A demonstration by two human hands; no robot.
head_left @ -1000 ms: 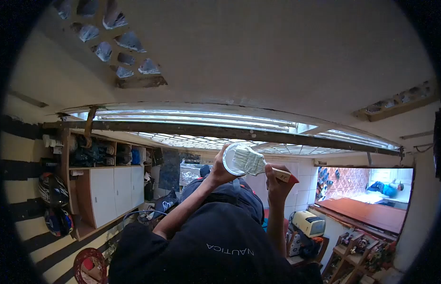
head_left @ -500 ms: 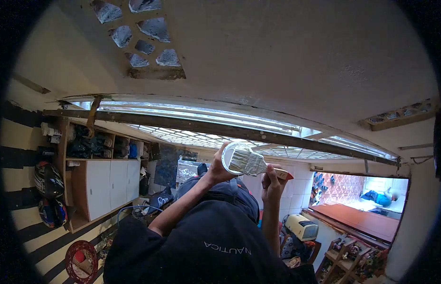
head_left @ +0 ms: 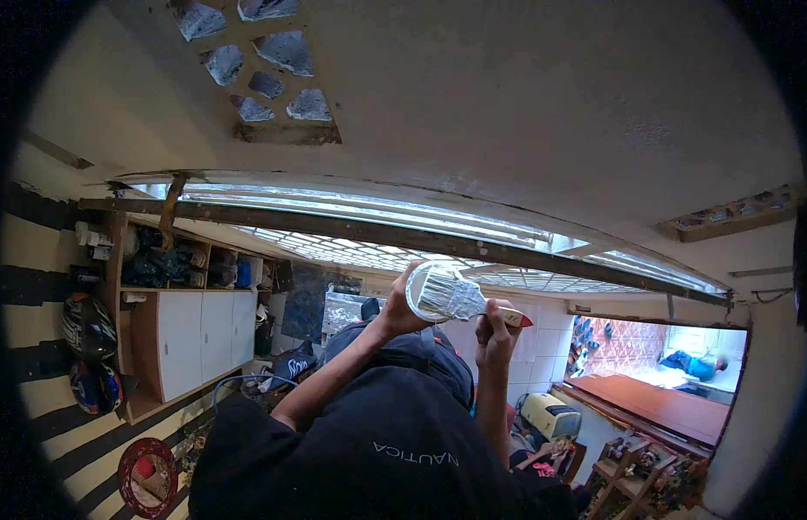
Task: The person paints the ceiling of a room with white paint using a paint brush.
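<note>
a: what is taken up by the largest thing?
b: the whole upper half is covered by a pale plastered surface point(head_left: 507, 95). its lower edge is met by a dark beam point(head_left: 377, 236) that is run from left to right. ribbed light panels point(head_left: 351, 208) are laid just along that beam. a patch of open blocks point(head_left: 273, 69) is set into the surface at upper left.

a: and below that?
b: the lower middle is filled by a dark shirt point(head_left: 377, 442), from which both arms are raised. at the left edge a white cupboard point(head_left: 195, 334) is stood under open shelves, and helmets point(head_left: 87, 328) are kept just beside it. a reddish table top point(head_left: 672, 403) is seen at lower right, well apart from the hands.

a: how much room is left about the hands?
b: open air is left to both sides of them and in front. the beam is passed just above them; whether it is touched cannot be told.

a: what is held?
b: a round white tub point(head_left: 412, 299) is gripped by the left hand point(head_left: 393, 314), with the fingers wrapped behind its rim. a paint brush point(head_left: 464, 301) is clasped at the handle by the right hand point(head_left: 493, 334), the fingers closed around the wood, and the red handle end is left sticking out to the right. the pale bristles are laid across the tub's mouth, against its rim, between the two hands.
</note>
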